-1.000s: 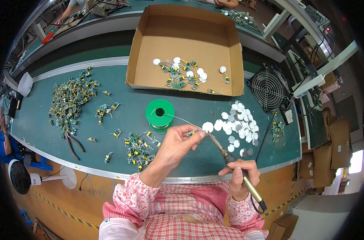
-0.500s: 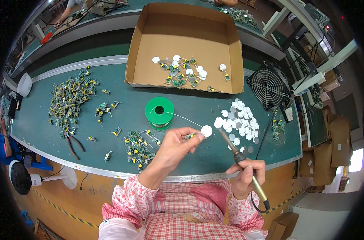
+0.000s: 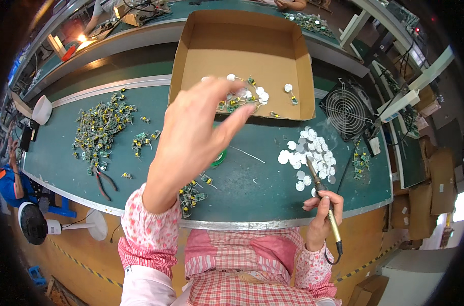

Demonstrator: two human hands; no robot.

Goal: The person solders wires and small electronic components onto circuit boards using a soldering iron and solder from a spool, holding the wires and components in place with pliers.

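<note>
My left hand (image 3: 188, 132) is raised over the near wall of a shallow cardboard box (image 3: 247, 48), its thumb and fingers apart and slightly blurred. I see nothing held in it. In the box lie small circuit boards, several with white discs (image 3: 263, 96) attached by wires. My right hand (image 3: 322, 214) grips a soldering iron (image 3: 335, 227), its tip pointing at a heap of loose white and grey discs (image 3: 318, 153). Beneath my left hand, a green solder spool (image 3: 219, 158) is mostly hidden; its solder wire (image 3: 248, 154) trails out to the right.
A large pile of circuit boards (image 3: 102, 125) covers the table's left, with pliers (image 3: 105, 184) below it. Another board cluster (image 3: 191, 199) is partly behind my left forearm. A fan with a wire guard (image 3: 345, 111) stands at right. Another person's arm (image 3: 93, 23) shows far left.
My left hand has moved up and away from the solder wire to the box, and its fingers have parted from the disc and board. The soldering iron has shifted slightly right.
</note>
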